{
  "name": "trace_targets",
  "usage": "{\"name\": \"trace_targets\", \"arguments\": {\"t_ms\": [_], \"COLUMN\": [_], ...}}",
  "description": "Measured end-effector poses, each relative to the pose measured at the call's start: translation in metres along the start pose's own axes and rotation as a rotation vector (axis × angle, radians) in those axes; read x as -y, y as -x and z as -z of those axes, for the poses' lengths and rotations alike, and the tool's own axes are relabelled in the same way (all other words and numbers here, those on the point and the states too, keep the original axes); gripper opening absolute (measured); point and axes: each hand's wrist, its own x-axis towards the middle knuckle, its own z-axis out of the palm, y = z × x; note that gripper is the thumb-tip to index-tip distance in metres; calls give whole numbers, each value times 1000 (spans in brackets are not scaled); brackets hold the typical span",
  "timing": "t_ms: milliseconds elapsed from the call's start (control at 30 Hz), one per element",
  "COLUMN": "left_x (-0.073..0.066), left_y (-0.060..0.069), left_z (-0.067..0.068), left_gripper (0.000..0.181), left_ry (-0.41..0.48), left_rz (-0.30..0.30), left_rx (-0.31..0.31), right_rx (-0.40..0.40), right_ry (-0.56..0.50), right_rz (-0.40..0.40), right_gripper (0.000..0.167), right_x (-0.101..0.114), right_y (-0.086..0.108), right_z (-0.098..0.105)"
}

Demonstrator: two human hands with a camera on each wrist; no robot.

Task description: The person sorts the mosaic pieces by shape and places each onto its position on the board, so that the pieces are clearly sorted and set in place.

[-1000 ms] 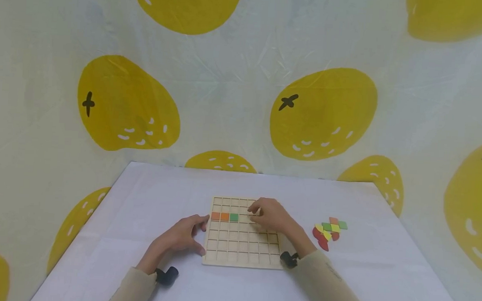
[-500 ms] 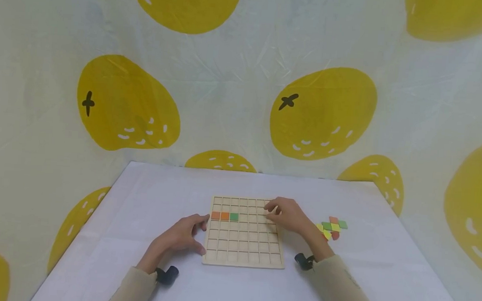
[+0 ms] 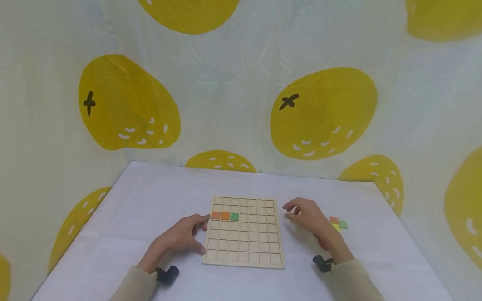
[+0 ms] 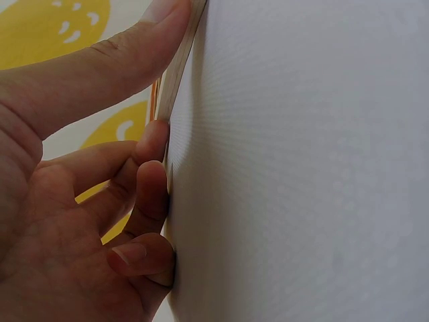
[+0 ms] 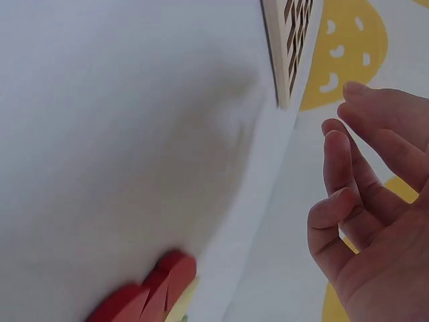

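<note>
A square wooden grid board point(image 3: 258, 238) lies on the white table. Two orange tiles point(image 3: 225, 216) and a green tile point(image 3: 234, 216) sit side by side in one of its rows, from the left edge. My left hand point(image 3: 182, 234) rests against the board's left side, thumb and fingers spread apart; the left wrist view has the thumb point(image 4: 127, 54) touching the board's edge point(image 4: 181, 67). Just off the board's right side hovers my right hand point(image 3: 310, 216), its fingers loosely bent around nothing. Loose red pieces point(image 5: 175, 272) lie below it in the right wrist view.
Beyond my right wrist lie loose pieces: an orange square point(image 3: 333, 220), a green square point(image 3: 343, 224) and a yellow one point(image 3: 336, 228); my forearm hides others. A curtain point(image 3: 227, 100) with yellow fruit prints hangs behind the table point(image 3: 174, 183).
My right hand has moved right, from over the board to beside it, and now covers part of the loose pieces. The left hand, board and placed tiles have stayed put.
</note>
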Motion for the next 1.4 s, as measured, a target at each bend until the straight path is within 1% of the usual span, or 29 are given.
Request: {"name": "trace_targets", "arguments": {"t_ms": [133, 300, 433, 533, 633, 800, 867, 1000, 1100, 1233, 1400], "left_x": [1, 3, 3, 3, 3, 2, 2, 2, 2, 2, 2], "left_y": [0, -1, -1, -1, -1, 0, 0, 1, 1, 0, 0], "left_z": [0, -1, -2, -2, -1, -1, -1, -1, 0, -1, 0], "left_gripper": [107, 107, 107, 106, 105, 106, 106, 106, 107, 106, 106], "left_ry": [-4, -5, 0, 7, 12, 8, 5, 9, 11, 10, -3], "left_rz": [-8, -9, -16, -25, -24, -19, -19, -14, -15, -21, -22], "left_rx": [0, -1, 1, 2, 1, -3, -3, -4, -5, -4, -3], "right_rx": [-15, -27, -3, 24, 43, 44, 32, 1, -7, -10, 2], "right_ry": [10, -17, -48, -75, -107, -133, -114, -35, -11, -3, 11], "right_rz": [-28, -81, -162, -240, -276, -277, -262, -248, -268, -310, -357], "right_gripper": [25, 26, 29, 32, 35, 34, 34, 32, 34, 39, 44], "right_x": [-13, -27, -40, -49, -57, -71, -77, -90, -99, -110, -115], "right_y": [6, 15, 24, 30, 36, 45, 47, 51, 52, 52, 54], "right_z": [4, 11, 17, 23, 29, 38, 41, 45, 48, 50, 53]}}
